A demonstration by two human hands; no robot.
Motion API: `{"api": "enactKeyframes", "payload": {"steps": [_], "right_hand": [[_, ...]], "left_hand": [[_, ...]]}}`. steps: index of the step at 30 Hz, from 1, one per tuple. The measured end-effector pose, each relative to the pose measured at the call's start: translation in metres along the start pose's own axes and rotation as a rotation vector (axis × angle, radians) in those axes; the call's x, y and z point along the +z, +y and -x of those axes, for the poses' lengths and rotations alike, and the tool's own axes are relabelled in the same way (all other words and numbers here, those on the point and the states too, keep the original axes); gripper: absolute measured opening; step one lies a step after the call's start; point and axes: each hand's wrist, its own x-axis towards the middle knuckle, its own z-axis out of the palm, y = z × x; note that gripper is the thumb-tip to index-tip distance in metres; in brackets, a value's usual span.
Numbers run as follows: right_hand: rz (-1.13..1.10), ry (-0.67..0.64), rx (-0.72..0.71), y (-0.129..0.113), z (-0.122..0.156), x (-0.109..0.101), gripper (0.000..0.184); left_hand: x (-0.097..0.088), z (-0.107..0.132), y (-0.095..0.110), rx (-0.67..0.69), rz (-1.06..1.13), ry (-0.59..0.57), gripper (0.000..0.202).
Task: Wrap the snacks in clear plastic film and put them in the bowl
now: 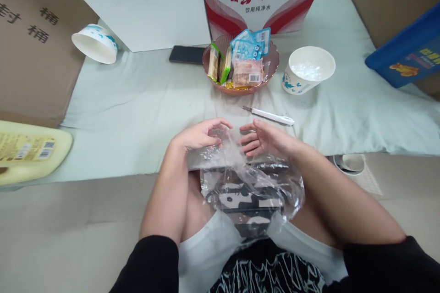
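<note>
A clear plastic bag [250, 183] lies crumpled across my lap and the edge of the pale cloth [137, 109]. My left hand [201, 136] curls over the bag's top left corner, fingers bent and pinching the film. My right hand [263, 139] holds the top right part of the same bag, fingers partly stretched and gripping the plastic. The two hands almost touch at the fingertips.
Just beyond the hands lies a white pen-like cutter [271, 116]. Behind it stand a pink glass bowl [271, 66] of wrapped snacks, an upright paper cup [307, 70], a black phone [187, 54] and a tipped paper cup [96, 43]. Cardboard boxes ring the cloth; a yellow bottle [30, 151] lies left.
</note>
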Motion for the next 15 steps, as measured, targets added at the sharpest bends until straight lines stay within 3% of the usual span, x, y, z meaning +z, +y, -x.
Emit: {"api": "enactKeyframes", "payload": {"steps": [4, 10, 15], "right_hand": [[0.064, -0.008, 0.01, 0.003, 0.002, 0.01, 0.056], [0.311, 0.019, -0.001, 0.002, 0.008, 0.022, 0.08], [0.498, -0.016, -0.125, 0.004, 0.005, 0.022, 0.019]], "left_hand": [[0.009, -0.005, 0.005, -0.007, -0.246, 0.023, 0.054], [0.024, -0.004, 0.02, 0.143, -0.579, 0.242, 0.058], [0.024, 0.005, 0.031, 0.212, -0.546, 0.338, 0.065]]}}
